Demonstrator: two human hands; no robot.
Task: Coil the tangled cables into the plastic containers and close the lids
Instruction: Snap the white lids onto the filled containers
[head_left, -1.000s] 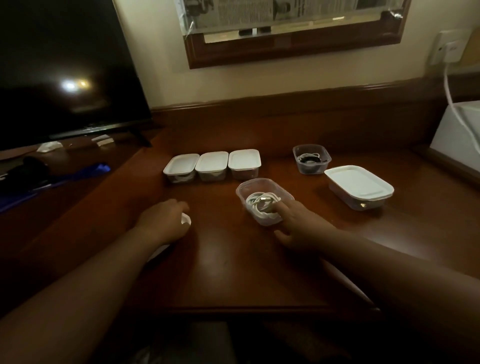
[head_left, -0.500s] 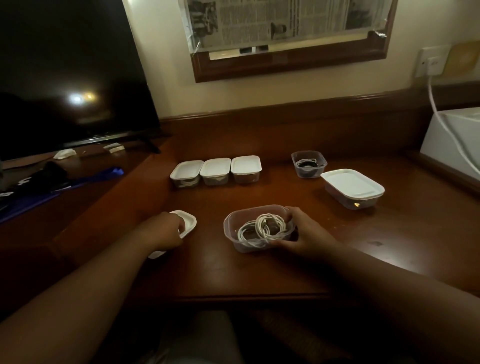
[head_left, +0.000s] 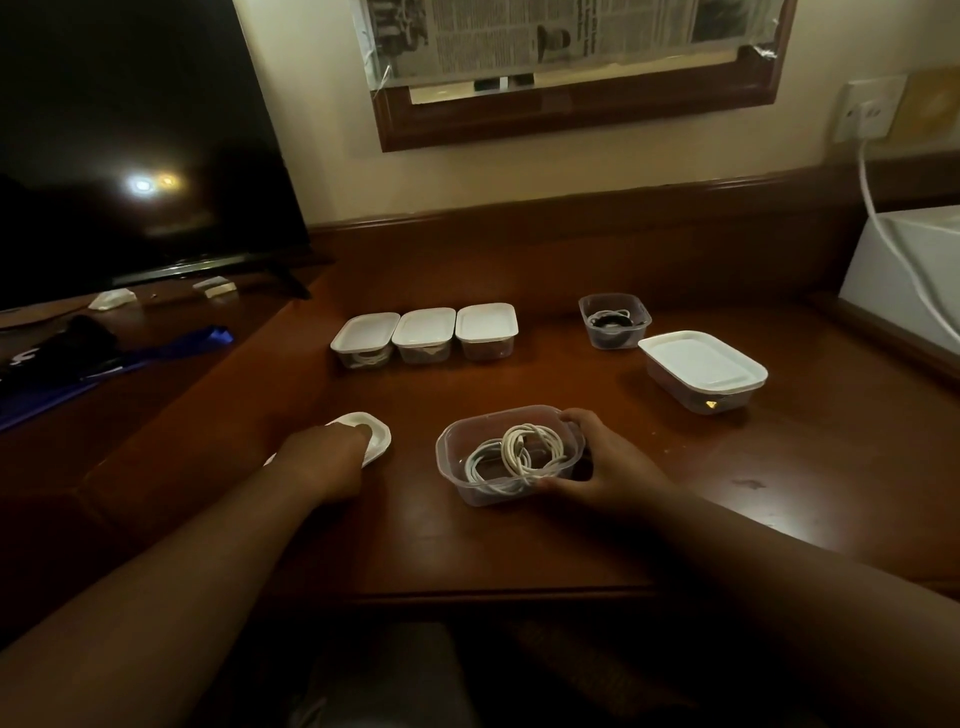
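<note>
- My right hand (head_left: 608, 465) grips the right end of the open clear container (head_left: 511, 454), thumb at its near corner and fingers curled round its far corner.
- A coiled white cable (head_left: 514, 454) lies inside that container, which stands lidless on the wooden desk (head_left: 519, 545), near its front edge and straight before me.
- My left hand (head_left: 324, 460) rests on a white lid (head_left: 371, 436) lying flat on the desk, to the left of the open container and apart from it; fingertips press on the lid's top, and most of the lid is hidden under my hand. I cannot tell whether the fingers curl round its edge.
- Farther back, three small lidded containers (head_left: 425, 335) stand in a row, side by side and touching; the leftmost shows white cable through its wall.
- To the right of that row, well apart, an open small container (head_left: 614, 319) holds a dark coiled cable (head_left: 610, 318).
- Just beside it, nearer me and to the right, sits a larger lidded container (head_left: 701, 370).
- A dark television screen (head_left: 135, 145) stands at far left.
- A white cord (head_left: 883, 228) hangs from a wall socket (head_left: 868, 109) at right.
</note>
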